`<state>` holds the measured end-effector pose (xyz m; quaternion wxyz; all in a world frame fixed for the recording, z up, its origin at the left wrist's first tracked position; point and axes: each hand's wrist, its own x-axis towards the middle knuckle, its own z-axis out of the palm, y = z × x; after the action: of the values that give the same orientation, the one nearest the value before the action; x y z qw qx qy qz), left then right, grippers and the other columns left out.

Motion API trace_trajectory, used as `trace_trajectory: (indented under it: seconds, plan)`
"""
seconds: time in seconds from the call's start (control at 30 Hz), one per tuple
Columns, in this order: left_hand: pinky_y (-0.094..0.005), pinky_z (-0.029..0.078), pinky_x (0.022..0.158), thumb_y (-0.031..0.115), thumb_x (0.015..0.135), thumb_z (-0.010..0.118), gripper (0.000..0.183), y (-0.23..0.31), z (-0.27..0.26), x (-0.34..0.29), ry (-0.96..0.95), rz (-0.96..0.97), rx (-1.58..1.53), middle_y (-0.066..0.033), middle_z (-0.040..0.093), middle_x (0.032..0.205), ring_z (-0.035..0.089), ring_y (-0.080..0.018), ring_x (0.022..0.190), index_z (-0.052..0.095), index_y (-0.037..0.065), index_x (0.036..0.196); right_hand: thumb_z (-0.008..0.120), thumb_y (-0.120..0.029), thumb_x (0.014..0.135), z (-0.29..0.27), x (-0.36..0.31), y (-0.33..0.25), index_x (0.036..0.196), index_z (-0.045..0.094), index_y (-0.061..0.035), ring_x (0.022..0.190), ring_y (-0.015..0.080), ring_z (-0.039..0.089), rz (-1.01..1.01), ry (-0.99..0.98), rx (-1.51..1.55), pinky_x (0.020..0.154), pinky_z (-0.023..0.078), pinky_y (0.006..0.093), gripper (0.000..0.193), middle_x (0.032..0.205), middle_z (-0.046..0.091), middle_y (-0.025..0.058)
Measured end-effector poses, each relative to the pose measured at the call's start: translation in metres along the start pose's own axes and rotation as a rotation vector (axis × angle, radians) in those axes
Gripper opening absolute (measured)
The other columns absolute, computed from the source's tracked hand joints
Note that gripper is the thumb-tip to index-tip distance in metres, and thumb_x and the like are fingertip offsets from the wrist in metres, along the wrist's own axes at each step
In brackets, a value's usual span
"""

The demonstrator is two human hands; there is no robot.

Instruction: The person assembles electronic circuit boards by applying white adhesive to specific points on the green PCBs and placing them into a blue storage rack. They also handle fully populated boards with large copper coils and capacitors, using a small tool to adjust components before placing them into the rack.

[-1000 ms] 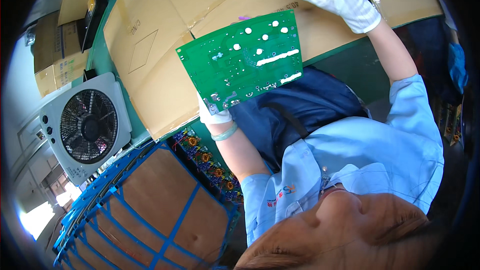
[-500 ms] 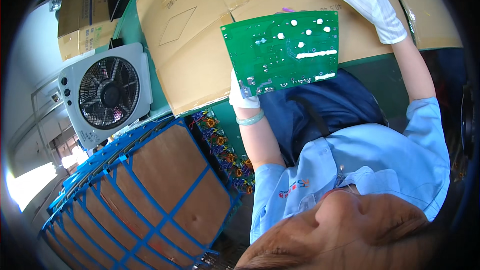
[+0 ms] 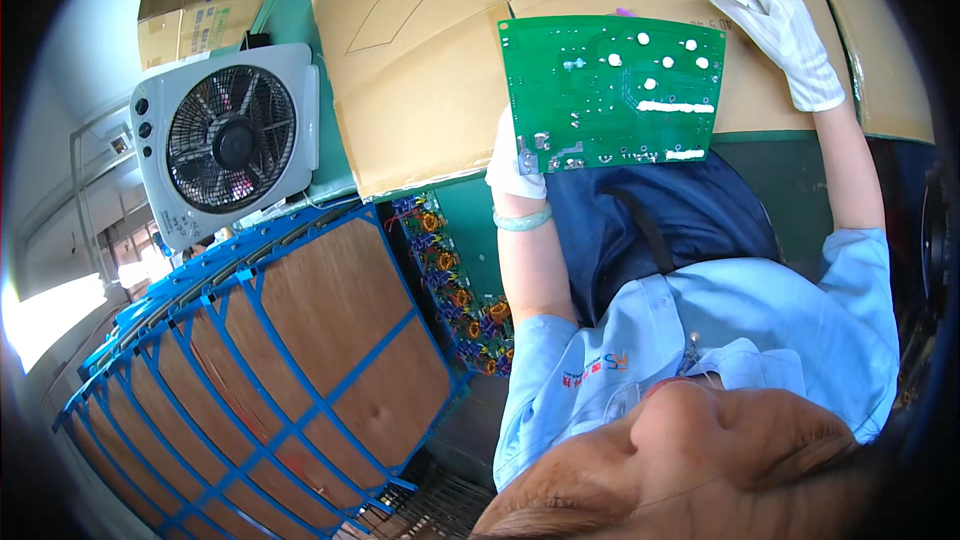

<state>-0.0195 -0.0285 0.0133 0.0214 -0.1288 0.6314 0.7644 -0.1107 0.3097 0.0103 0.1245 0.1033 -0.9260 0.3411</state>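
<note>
My left hand (image 3: 510,162), in a white glove, grips the lower left corner of a green circuit board (image 3: 600,110). Most of its fingers are hidden behind the board. The board is held up over the cardboard's front edge, and the face in view carries several white round blobs, two white strips and solder joints. To the right of the board, my right hand (image 3: 785,35), gloved in white too, hangs over the cardboard with thumb and fingers apart and nothing seen in it. A small purple thing (image 3: 625,12) peeks out behind the board's top edge.
Flattened cardboard (image 3: 410,90) covers the green bench. A grey box fan (image 3: 230,140) stands on the left, below a cardboard box (image 3: 195,0). Nearer lies a rack of brown panels with blue edging (image 3: 330,310); beside it are several boards with copper coils (image 3: 445,260).
The whole view has shifted, so the cardboard, board and both hands sit further right. My left hand keeps its hold on the board; my right hand stays apart from it.
</note>
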Motion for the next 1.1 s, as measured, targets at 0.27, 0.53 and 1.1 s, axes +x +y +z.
trace_trajectory:
  seconds: [0.27, 0.53, 1.1]
  plan:
    - [-0.0299, 0.051, 0.081, 0.024, 0.099, 0.049, 0.03, 0.015, 0.006, -0.009, -0.048, 0.005, -0.03, -0.0057, 0.065, 0.107, 0.061, -0.0144, 0.097, 0.061, 0.005, 0.118, 0.066, -0.034, 0.089, 0.0, -0.001, -0.001, 0.119, 0.065, -0.0138, 0.107, 0.0258, 0.064, -0.004, 0.019, -0.019, 0.092, 0.049, 0.0326, 0.037, 0.116, 0.067, 0.0083]
    - [-0.0367, 0.049, 0.095, 0.019, 0.103, 0.037, 0.037, -0.034, -0.022, -0.02, -0.06, 0.085, -0.288, -0.0132, 0.053, 0.132, 0.056, -0.0255, 0.113, 0.043, 0.004, 0.136, 0.064, -0.034, 0.09, 0.001, 0.015, 0.02, 0.118, 0.065, -0.0139, 0.107, 0.0286, 0.062, -0.098, -0.044, -0.101, 0.091, 0.049, 0.0335, 0.035, 0.115, 0.066, 0.0096]
    - [-0.04, 0.052, 0.09, 0.021, 0.102, 0.04, 0.033, -0.155, 0.006, -0.099, 0.529, 0.551, -0.582, -0.0101, 0.056, 0.128, 0.058, -0.0241, 0.111, 0.048, 0.007, 0.132, 0.059, -0.028, 0.096, 0.055, 0.095, 0.26, 0.127, 0.06, -0.0034, 0.118, 0.019, 0.058, -0.042, -0.23, 0.045, 0.102, 0.04, 0.0285, 0.04, 0.125, 0.064, 0.0103]
